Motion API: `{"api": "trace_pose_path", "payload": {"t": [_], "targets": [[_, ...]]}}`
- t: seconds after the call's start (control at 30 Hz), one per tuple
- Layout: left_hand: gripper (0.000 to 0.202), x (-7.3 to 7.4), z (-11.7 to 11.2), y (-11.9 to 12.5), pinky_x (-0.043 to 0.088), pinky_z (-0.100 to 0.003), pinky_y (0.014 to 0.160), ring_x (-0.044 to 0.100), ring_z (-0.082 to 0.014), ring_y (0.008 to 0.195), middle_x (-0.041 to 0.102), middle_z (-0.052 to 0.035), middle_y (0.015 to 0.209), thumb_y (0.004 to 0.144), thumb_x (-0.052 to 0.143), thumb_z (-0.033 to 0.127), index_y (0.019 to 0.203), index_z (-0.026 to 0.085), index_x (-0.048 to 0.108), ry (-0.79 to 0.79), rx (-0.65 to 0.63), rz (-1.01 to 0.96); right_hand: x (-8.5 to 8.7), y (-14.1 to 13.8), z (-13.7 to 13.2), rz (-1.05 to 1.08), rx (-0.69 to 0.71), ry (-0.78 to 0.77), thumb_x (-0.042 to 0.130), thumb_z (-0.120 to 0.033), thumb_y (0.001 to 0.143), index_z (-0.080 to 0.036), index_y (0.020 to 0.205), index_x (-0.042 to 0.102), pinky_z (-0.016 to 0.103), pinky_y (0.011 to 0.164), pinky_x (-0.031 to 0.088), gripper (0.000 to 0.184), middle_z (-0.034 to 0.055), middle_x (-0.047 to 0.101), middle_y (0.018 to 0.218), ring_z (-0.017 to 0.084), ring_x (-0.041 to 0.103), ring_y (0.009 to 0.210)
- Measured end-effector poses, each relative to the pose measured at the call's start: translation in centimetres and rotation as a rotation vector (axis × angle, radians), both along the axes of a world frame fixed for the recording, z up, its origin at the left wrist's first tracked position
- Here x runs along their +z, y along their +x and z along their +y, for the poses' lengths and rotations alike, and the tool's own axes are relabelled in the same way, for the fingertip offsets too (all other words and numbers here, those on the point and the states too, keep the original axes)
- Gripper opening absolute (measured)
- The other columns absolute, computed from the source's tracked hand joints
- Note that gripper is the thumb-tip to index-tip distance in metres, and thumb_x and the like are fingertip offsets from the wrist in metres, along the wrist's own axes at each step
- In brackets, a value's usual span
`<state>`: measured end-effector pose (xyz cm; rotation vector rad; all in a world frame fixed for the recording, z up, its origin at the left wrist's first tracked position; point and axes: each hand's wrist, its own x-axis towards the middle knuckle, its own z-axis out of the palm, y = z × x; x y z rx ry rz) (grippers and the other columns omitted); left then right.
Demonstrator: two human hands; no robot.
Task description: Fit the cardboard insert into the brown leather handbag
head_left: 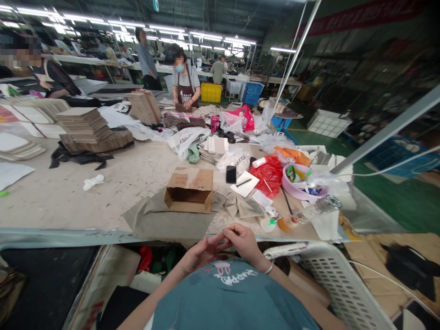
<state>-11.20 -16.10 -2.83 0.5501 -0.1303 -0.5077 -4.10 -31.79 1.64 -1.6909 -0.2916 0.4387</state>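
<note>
Both hands are together at the table's front edge, just in front of my body. My left hand [205,252] is palm-up with its fingers stretched out, and nothing shows lying on it. Thumb and fingers of my right hand [243,242] are pinched together over the left fingertips; what they grip, if anything, is too small to make out. Beyond the hands lies a grey-brown sheet [151,217], with a cardboard box [189,178] on it, its open side facing me. Folded grey-brown pieces [244,208] lie to the right of the box.
A phone [231,174], paper with a pen [250,187], a red plastic bag [270,178] and a pink basin [288,185] crowd the right side. Stacked cardboard pieces [85,126] stand at left. A white basket [343,284] sits below right. A co-worker [185,87] works across the table.
</note>
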Motion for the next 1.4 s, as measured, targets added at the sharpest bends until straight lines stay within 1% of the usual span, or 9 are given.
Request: {"api": "trace_pose_path", "payload": {"t": [0.2, 0.5, 0.63, 0.73, 0.83, 0.93, 1.1, 1.27, 1.4], "targets": [[0.059, -0.6, -0.2, 0.4, 0.026, -0.046, 0.104, 0.022, -0.0308, 0.136, 0.034, -0.0101, 0.145, 0.080, 0.057, 0.046, 0.133, 0.023, 0.044, 0.149, 0.036, -0.051, -1.7, 0.3, 0.0, 0.246, -0.070, 0.103, 0.065, -0.039, 0.071, -0.016, 0.069, 0.063, 0.023, 0.053, 0.045, 0.023, -0.0030, 0.057, 0.055, 0.012, 0.053, 0.052], [0.049, -0.7, -0.3, 0.6, 0.029, -0.042, 0.103, 0.036, -0.0300, 0.129, 0.047, -0.0127, 0.135, 0.085, 0.050, 0.044, 0.124, 0.014, 0.054, 0.073, 0.049, 0.093, -1.2, 0.3, -1.0, -0.403, 0.015, -0.314, 0.054, -0.029, 0.081, -0.019, 0.062, 0.062, 0.023, 0.056, 0.038, 0.023, -0.0004, 0.059, 0.058, 0.013, 0.053, 0.057], [0.048, -0.1, -0.1, 0.8, 0.028, -0.044, 0.104, 0.042, -0.0295, 0.125, 0.052, -0.0132, 0.130, 0.082, 0.053, 0.045, 0.120, 0.015, 0.057, 0.046, 0.049, 0.148, -1.9, 0.7, -1.3, -0.103, -0.034, -0.174, 0.058, -0.033, 0.078, -0.018, 0.060, 0.059, 0.022, 0.049, 0.038, 0.023, -0.0034, 0.053, 0.050, 0.011, 0.049, 0.047], [0.039, 0.2, 0.5, 0.9, 0.032, -0.048, 0.102, 0.046, -0.0280, 0.122, 0.050, -0.0073, 0.134, 0.084, 0.051, 0.046, 0.116, 0.025, 0.059, 0.032, 0.233, 0.221, -2.3, 2.0, -2.6, 0.243, -0.206, 0.099, 0.064, -0.039, 0.073, -0.018, 0.057, 0.052, 0.019, 0.041, 0.034, 0.029, -0.0065, 0.047, 0.047, 0.007, 0.041, 0.039], [0.037, 0.1, 0.9, 0.9, 0.036, -0.046, 0.100, 0.049, -0.0261, 0.119, 0.052, -0.0089, 0.131, 0.084, 0.052, 0.044, 0.113, 0.023, 0.061, 0.246, 0.449, 0.244, -2.6, 3.1, -4.1, 0.461, -0.327, 0.382, 0.071, -0.037, 0.068, -0.018, 0.063, 0.055, 0.015, 0.044, 0.038, 0.026, -0.0062, 0.051, 0.056, 0.005, 0.045, 0.045], [0.034, -0.2, 0.6, 1.3, 0.039, -0.043, 0.098, 0.056, -0.0253, 0.107, 0.062, -0.0127, 0.114, 0.077, 0.064, 0.037, 0.103, 0.016, 0.066, 0.711, 0.560, 0.095, -2.8, 3.0, -4.5, 0.681, -0.349, 0.577, 0.073, -0.030, 0.069, -0.017, 0.075, 0.062, 0.019, 0.057, 0.048, 0.018, -0.0010, 0.063, 0.071, 0.008, 0.057, 0.059], [0.027, 0.9, -0.2, 2.7, 0.045, -0.040, 0.094, 0.058, -0.0220, 0.102, 0.064, -0.0099, 0.107, 0.075, 0.066, 0.031, 0.099, 0.021, 0.068, 1.327, 0.750, -0.459, -2.7, 1.8, -3.1, 0.897, -0.102, 0.698, 0.062, -0.035, 0.080, -0.016, 0.094, 0.064, 0.032, 0.086, 0.047, 0.024, 0.0081, 0.066, 0.105, 0.019, 0.061, 0.098], [0.029, 2.6, -1.5, 3.8, 0.046, -0.039, 0.091, 0.057, -0.0210, 0.102, 0.065, -0.0095, 0.107, 0.077, 0.063, 0.024, 0.106, 0.022, 0.065, 1.467, 0.761, -0.778, -2.5, 1.3, -2.5, 0.892, 0.140, 0.752, 0.054, -0.044, 0.085, -0.025, 0.109, 0.060, 0.036, 0.090, 0.043, 0.031, 0.0012, 0.054, 0.128, 0.018, 0.061, 0.094], [0.025, 2.7, -3.1, 4.4, 0.047, -0.040, 0.087, 0.059, -0.0221, 0.093, 0.069, -0.0086, 0.096, 0.075, 0.065, 0.025, 0.099, 0.021, 0.068, 1.419, 0.715, -0.684, -2.4, 0.5, -2.5, 0.828, 0.165, 0.699, 0.050, -0.048, 0.087, -0.026, 0.116, 0.057, 0.032, 0.088, 0.044, 0.037, 0.0022, 0.060, 0.117, 0.017, 0.059, 0.097]]}}
